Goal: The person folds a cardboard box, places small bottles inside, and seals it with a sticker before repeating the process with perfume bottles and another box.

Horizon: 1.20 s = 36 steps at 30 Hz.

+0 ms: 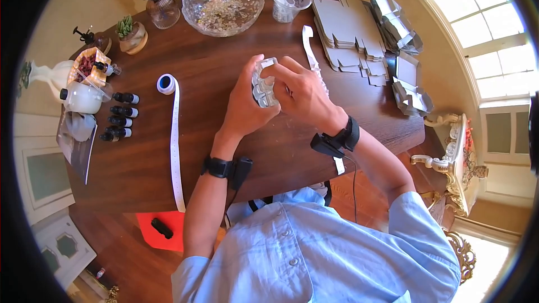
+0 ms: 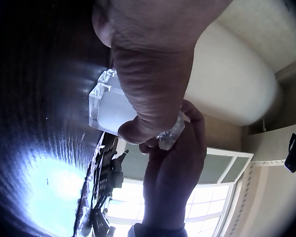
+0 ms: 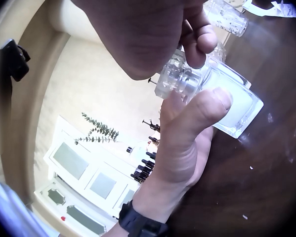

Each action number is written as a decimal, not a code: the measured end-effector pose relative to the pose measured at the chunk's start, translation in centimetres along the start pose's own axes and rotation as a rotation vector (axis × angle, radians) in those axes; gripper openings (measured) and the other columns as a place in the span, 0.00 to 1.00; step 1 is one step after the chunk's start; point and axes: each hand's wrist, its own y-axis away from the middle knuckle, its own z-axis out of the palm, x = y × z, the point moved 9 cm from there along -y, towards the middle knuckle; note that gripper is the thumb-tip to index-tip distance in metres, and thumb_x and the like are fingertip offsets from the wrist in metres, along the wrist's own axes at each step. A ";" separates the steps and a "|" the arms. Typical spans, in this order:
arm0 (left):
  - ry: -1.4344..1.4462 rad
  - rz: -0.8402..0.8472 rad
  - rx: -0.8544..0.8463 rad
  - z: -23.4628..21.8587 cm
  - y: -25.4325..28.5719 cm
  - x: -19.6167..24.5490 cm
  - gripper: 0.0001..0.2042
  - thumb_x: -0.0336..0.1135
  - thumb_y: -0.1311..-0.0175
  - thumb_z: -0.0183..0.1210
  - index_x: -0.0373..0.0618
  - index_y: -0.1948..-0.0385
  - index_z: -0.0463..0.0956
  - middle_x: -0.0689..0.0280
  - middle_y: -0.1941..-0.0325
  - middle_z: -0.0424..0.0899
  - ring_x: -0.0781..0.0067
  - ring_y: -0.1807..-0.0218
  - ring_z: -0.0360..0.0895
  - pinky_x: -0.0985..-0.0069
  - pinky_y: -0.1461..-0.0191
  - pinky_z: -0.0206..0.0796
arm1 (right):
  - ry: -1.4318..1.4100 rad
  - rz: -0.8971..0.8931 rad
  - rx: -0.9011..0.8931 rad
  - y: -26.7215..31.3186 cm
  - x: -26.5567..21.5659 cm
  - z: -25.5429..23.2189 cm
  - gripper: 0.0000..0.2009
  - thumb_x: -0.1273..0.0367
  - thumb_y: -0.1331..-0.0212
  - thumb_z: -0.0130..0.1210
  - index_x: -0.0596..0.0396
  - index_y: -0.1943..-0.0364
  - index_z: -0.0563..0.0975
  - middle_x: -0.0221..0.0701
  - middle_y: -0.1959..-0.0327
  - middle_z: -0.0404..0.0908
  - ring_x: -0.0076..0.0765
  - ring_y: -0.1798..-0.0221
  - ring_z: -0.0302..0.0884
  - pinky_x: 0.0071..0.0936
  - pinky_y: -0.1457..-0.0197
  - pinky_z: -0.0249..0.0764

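In the head view my left hand point(image 1: 244, 101) grips a clear glass bottle point(image 3: 232, 101) above the dark wooden table. The square, thick-walled body has a pale, whitish inside, and my left thumb presses across it in the right wrist view. A clear faceted cap point(image 3: 170, 79) sits at the bottle's neck end. My right hand point(image 1: 306, 92) pinches this cap, its fingers curled at it in the left wrist view. Part of the bottle is hidden behind my left hand.
A white tape strip point(image 1: 175, 140) runs down the table's left side, near several dark small bottles point(image 1: 120, 116). At the back stand a glass bowl point(image 1: 202, 22) and a cup of sticks point(image 1: 283, 12). Flat grey boxes point(image 1: 337, 17) lie stacked back right, beside opened boxes point(image 1: 410, 73).
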 end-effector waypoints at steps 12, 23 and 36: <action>-0.020 -0.029 -0.014 0.0 0.0 -0.2 0.47 0.30 0.55 0.71 0.44 0.26 0.59 0.49 0.33 0.76 0.50 0.34 0.78 0.62 0.32 0.71 | -0.023 -0.019 0.004 0.1 0.1 -0.1 0.11 0.79 0.43 0.55 0.52 0.58 0.80 0.37 0.67 0.76 0.54 0.73 0.78 0.45 0.69 0.74; 0.037 -0.073 -0.053 0.1 0.0 -0.2 0.48 0.31 0.53 0.74 0.44 0.25 0.58 0.51 0.32 0.74 0.54 0.32 0.75 0.63 0.29 0.68 | 0.015 -0.071 0.021 -0.4 0.5 0.6 0.09 0.78 0.44 0.55 0.53 0.60 0.77 0.38 0.67 0.77 0.56 0.72 0.78 0.47 0.70 0.75; -0.007 -0.034 -0.025 -0.1 0.1 0.1 0.46 0.30 0.54 0.71 0.44 0.26 0.58 0.49 0.34 0.76 0.49 0.35 0.78 0.61 0.32 0.71 | 0.034 -0.079 0.015 -0.3 0.2 0.5 0.07 0.78 0.43 0.55 0.53 0.62 0.77 0.38 0.67 0.76 0.56 0.72 0.78 0.47 0.70 0.74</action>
